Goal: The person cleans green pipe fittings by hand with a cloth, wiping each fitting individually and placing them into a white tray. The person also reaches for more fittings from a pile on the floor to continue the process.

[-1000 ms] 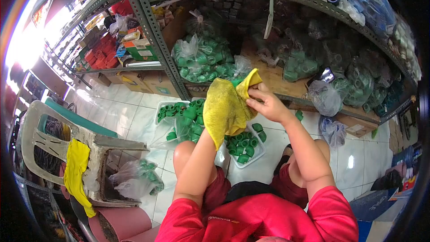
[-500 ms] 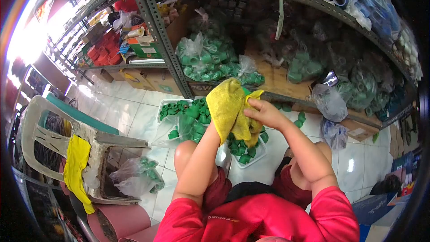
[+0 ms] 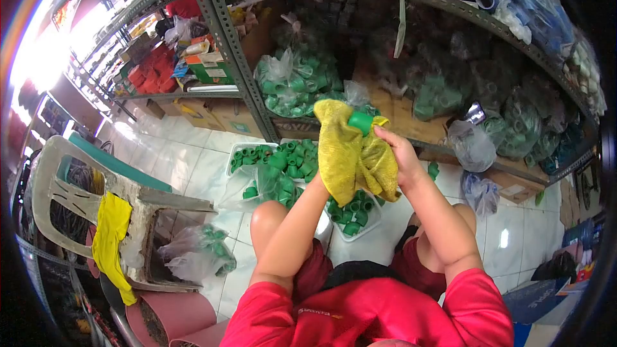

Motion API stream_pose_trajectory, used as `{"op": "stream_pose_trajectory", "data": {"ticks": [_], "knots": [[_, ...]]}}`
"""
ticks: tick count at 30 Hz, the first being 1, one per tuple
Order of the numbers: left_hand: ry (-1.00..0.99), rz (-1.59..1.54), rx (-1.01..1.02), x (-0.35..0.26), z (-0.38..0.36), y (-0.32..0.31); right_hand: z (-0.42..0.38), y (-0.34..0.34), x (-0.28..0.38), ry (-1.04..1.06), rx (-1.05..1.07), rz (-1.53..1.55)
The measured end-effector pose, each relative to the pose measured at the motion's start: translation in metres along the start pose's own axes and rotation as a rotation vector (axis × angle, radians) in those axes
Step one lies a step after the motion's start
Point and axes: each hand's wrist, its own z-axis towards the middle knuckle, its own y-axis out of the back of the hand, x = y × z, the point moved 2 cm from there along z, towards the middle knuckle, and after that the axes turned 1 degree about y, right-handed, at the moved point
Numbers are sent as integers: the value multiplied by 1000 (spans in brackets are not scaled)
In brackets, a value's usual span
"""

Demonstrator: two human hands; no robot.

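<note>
A yellow cloth point(image 3: 344, 157) is bunched up in front of me, with a green plastic pipe fitting point(image 3: 361, 122) showing at its top between the folds. My left hand point(image 3: 321, 184) is mostly covered by the cloth and grips it from the left; its fingers are hidden. On the other side, my right hand point(image 3: 401, 154) is closed on the cloth's right part, close beside the fitting. Below the cloth stands a white tray point(image 3: 352, 238) holding loose green fittings point(image 3: 352, 213). Further left, another tray point(image 3: 229, 171) is heaped with green fittings point(image 3: 292, 159).
A metal shelf point(image 3: 241, 83) rises ahead, loaded with bagged green fittings point(image 3: 299, 80). At left stands a worn plastic chair point(image 3: 144, 205) with a yellow cloth strip point(image 3: 114, 234) on it. A clear bag of fittings point(image 3: 199, 254) lies on the tiles beside it.
The cloth and both hands have shifted slightly right. More of the green fitting is now exposed, and the cloth hangs differently around my right hand.
</note>
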Motion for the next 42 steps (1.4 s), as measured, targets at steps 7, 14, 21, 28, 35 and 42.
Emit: {"op": "stream_pose_trajectory", "data": {"ticks": [7, 14, 21, 28, 35, 42], "knots": [[379, -681, 86, -11, 0, 16, -23, -25, 16, 173, 157, -1111], [372, -888, -36, -33, -3, -2, -14, 5, 49, 310, 178, -294], [289, -796, -52, -19, -1, 23, -2, 18, 52, 413, -6, -229], [354, -268, -65, 4, -15, 11, -3, 4, 26, 612, -108, -1846], [198, 257, 14, -4, -16, -1, 16, 39, 7, 362, -268, -1432], [105, -121, -22, 29, -13, 24, 24, 60, -8, 497, -131, -1287]]}}
